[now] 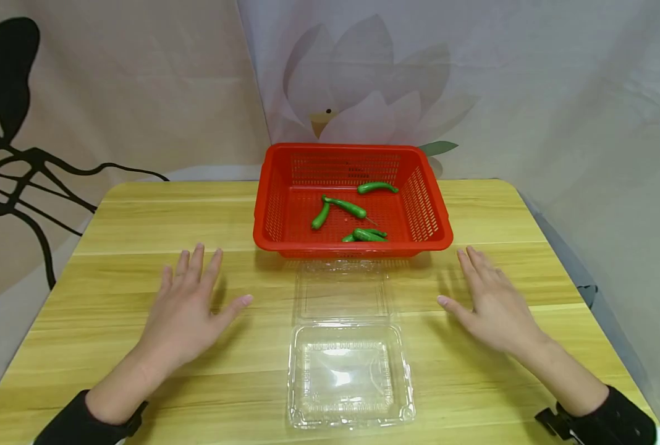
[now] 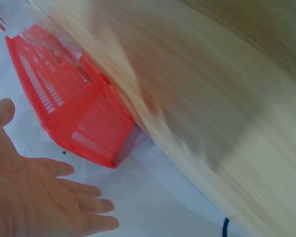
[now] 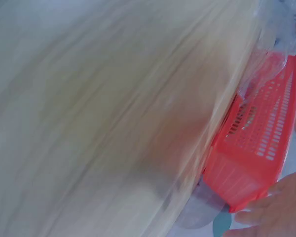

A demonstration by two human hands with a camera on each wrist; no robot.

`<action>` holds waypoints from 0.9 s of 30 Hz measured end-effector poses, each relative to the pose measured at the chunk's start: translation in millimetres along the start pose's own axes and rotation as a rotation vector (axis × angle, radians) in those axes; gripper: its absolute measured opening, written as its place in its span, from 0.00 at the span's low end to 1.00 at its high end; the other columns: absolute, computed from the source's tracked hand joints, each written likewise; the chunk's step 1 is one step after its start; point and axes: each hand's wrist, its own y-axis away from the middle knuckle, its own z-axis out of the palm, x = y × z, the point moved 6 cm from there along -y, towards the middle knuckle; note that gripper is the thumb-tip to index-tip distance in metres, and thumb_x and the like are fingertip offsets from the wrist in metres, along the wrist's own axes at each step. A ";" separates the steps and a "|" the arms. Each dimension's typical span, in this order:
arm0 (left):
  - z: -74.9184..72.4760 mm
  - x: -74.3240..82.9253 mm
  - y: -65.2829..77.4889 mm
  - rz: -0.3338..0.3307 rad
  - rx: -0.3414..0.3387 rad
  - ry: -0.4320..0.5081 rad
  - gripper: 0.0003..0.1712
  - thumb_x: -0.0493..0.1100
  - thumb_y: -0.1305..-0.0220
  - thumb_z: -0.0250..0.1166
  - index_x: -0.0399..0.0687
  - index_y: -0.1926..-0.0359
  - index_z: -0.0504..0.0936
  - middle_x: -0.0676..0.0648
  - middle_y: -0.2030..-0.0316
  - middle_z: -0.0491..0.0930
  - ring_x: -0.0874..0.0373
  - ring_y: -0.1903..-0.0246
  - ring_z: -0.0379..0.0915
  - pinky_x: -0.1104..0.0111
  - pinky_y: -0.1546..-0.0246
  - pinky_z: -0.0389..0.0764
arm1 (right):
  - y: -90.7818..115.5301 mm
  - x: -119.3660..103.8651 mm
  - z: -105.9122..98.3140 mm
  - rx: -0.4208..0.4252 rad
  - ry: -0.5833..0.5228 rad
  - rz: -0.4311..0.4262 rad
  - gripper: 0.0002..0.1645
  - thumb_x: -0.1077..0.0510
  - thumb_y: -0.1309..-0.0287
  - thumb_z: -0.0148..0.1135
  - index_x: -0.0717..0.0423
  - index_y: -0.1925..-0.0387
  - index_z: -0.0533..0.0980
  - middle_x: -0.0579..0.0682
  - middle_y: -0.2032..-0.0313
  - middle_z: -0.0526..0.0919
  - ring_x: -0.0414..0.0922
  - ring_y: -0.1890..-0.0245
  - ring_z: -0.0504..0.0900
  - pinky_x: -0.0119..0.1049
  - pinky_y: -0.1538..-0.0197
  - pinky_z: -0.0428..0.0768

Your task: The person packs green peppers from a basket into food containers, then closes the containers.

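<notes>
Both hands hover over the wooden table with fingers spread and nothing held. My left hand (image 1: pixel 184 315) is left of a clear plastic clamshell box (image 1: pixel 352 377), whose lid (image 1: pixel 341 293) lies folded back toward a red basket (image 1: pixel 269 244). To the right of the box is my right hand (image 1: pixel 497 306), its fingertips near the basket's front right corner. Several green chili peppers (image 1: pixel 345 206) lie inside the basket. In the left wrist view the left hand (image 2: pixel 44 197) shows its palm side, apart from the basket (image 2: pixel 84 113). The right hand (image 3: pixel 281 207) partly overlaps the basket (image 3: pixel 251 143) in the right wrist view.
The light wooden table (image 1: pixel 230 395) ends just behind the basket. A pale curtain (image 1: pixel 558 93) with a printed lotus flower hangs behind it. Black printed shapes (image 1: pixel 13 80) mark the curtain at the left.
</notes>
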 end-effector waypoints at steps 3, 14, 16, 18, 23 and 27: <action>1.7 7.1 2.5 0.006 -0.012 0.013 0.57 0.75 0.27 0.53 0.38 0.18 0.51 0.27 0.20 0.41 0.25 0.22 0.35 0.33 0.23 0.32 | 1.8 -8.2 -0.7 -0.009 -0.019 0.001 0.58 0.33 0.27 0.58 0.64 0.18 0.46 0.69 0.21 0.52 0.70 0.24 0.56 0.72 0.28 0.63; 6.8 22.5 4.8 -0.041 -0.051 0.279 0.48 0.69 0.23 0.55 0.33 0.24 0.65 0.29 0.25 0.62 0.30 0.26 0.56 0.32 0.28 0.59 | 0.8 -32.5 8.2 -0.049 -0.200 0.067 0.47 0.36 0.23 0.55 0.67 0.23 0.60 0.69 0.28 0.68 0.69 0.31 0.70 0.70 0.34 0.72; 10.7 24.7 4.8 -0.078 -0.091 0.376 0.45 0.67 0.23 0.55 0.35 0.25 0.67 0.31 0.26 0.65 0.32 0.27 0.60 0.34 0.29 0.63 | -0.5 -36.0 10.0 -0.044 -0.260 0.076 0.43 0.38 0.23 0.56 0.67 0.25 0.64 0.68 0.31 0.73 0.66 0.35 0.75 0.67 0.36 0.77; 15.0 27.7 4.6 -0.103 -0.127 0.461 0.43 0.65 0.22 0.57 0.35 0.26 0.69 0.33 0.29 0.70 0.34 0.31 0.67 0.37 0.31 0.70 | -2.1 -38.9 12.4 -0.040 -0.335 0.084 0.40 0.41 0.23 0.58 0.68 0.27 0.66 0.67 0.34 0.76 0.63 0.41 0.81 0.62 0.42 0.83; 27.1 35.0 2.6 -0.131 -0.189 0.607 0.34 0.55 0.23 0.63 0.33 0.31 0.74 0.39 0.44 0.84 0.47 0.47 0.81 0.52 0.45 0.85 | -5.2 -46.5 20.2 -0.073 -0.494 0.101 0.34 0.47 0.24 0.62 0.70 0.31 0.71 0.64 0.40 0.82 0.53 0.52 0.87 0.47 0.52 0.90; 38.1 39.6 2.3 -0.157 -0.257 0.717 0.32 0.51 0.24 0.66 0.30 0.32 0.74 0.43 0.51 0.86 0.52 0.56 0.83 0.59 0.54 0.87 | -7.3 -52.2 26.6 -0.138 -0.610 0.114 0.33 0.48 0.24 0.62 0.71 0.33 0.72 0.58 0.46 0.86 0.48 0.52 0.87 0.40 0.52 0.89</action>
